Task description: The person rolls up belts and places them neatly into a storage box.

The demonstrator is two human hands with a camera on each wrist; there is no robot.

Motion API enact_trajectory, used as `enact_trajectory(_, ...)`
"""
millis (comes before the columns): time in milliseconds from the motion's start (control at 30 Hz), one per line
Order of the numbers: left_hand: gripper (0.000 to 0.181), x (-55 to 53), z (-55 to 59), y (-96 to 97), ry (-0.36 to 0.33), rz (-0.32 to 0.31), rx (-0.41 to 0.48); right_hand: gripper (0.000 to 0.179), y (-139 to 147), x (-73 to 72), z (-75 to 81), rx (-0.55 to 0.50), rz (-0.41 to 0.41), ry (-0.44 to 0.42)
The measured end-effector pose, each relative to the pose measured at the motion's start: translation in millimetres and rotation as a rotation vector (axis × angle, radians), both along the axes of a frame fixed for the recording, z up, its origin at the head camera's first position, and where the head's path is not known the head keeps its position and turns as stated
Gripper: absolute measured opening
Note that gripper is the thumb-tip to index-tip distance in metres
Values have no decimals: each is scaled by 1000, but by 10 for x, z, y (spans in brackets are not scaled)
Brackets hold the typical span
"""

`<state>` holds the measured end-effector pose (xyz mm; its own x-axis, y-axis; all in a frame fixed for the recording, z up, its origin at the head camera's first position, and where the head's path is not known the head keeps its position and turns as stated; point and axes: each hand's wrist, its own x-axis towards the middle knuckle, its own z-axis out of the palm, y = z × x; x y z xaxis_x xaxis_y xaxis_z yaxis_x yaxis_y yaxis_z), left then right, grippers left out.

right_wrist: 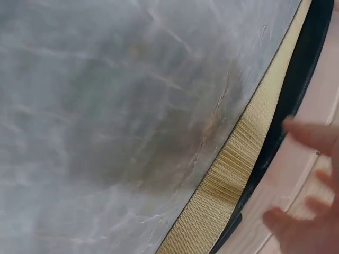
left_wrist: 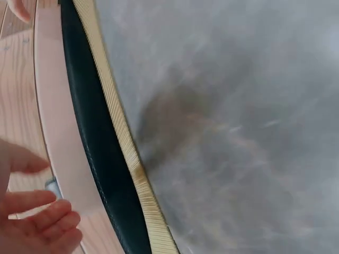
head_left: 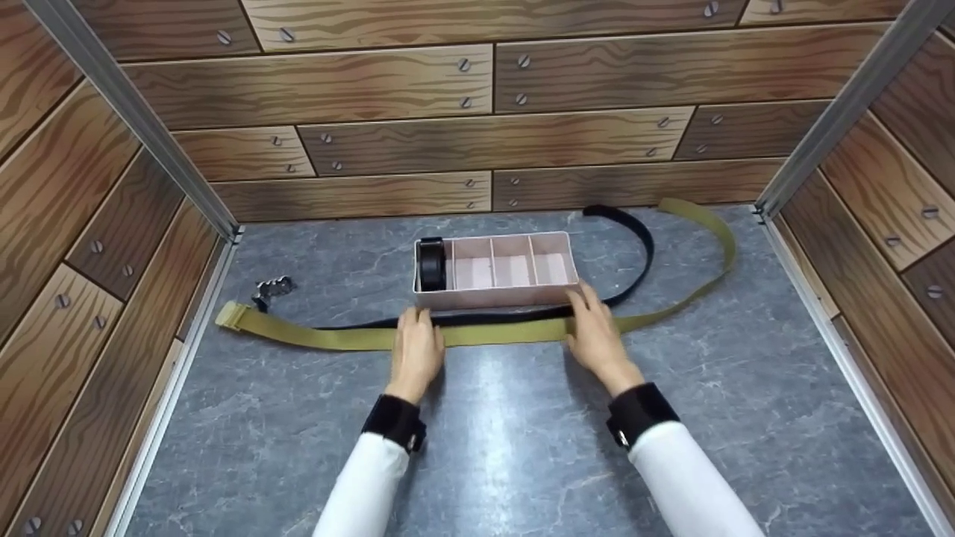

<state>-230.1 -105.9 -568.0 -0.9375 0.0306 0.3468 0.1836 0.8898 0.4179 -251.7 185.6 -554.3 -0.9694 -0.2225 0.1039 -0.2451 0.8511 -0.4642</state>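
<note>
Wood-plank-patterned walls (head_left: 395, 86) with printed screw heads, framed by grey metal rails (head_left: 142, 127), enclose the grey, marbled work surface (head_left: 313, 447) on which we record the following. Near the back wall, about mid-width, we find a pale pink box (head_left: 496, 298) divided into four compartments in a row; a black coiled band (head_left: 432, 265) sits in the leftmost. Just in front of the box, along its long side, we observe a black belt (head_left: 492, 318), its silvery buckle (head_left: 274, 286) at the left and its free end curving back behind and right of the box. Nearer to the person, beside the black belt, runs an olive-yellow belt (head_left: 500, 333) with a pale end piece (head_left: 230, 315) at the left and a wider curve at the right. We place the left hand (head_left: 418, 350) over both belts at the box's front left, fingers loosely bent, thumb apart from them. We place the right hand (head_left: 598, 335) across the belts at the front right corner, thumb and fingers spread apart and slightly bent. Whether either hand's fingertips touch the box, we cannot tell. We note black cuffs (head_left: 643, 412) on both wrists, above white sleeves (head_left: 365, 485).
</note>
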Motion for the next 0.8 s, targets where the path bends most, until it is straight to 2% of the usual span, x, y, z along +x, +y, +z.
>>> enact_trajectory(67, 17, 62, -28, 14, 18, -16, -64, 61, 60, 74, -6, 43, -19, -24)
enact_trajectory(133, 15, 112, -54, 31, -11, -66, -129, 54, 112, 132, -22, 131, -17, -79)
enact_trajectory(233, 28, 175, -97, 59, -124, -159, -188, 53, 164, 190, -55, 240, 29, -167)
enact_trajectory(333, 44, 247, -129, 78, -228, -211, -227, 51, 174, 224, -83, 271, 84, -187)
enact_trajectory(433, 47, 329, -141, 73, -269, -214, -246, 49, 156, 276, -91, 223, 116, -183)
enact_trajectory(600, 43, 475, -133, 5, -260, -213, -278, 54, 180, 439, -92, 168, 126, -251)
enact_trajectory(733, 41, 555, -139, -85, -261, -225, -296, 55, 280, 525, -82, 223, 45, -290)
enact_trajectory(800, 42, 576, -145, -122, -269, -214, -280, 48, 357, 528, -68, 256, -2, -283)
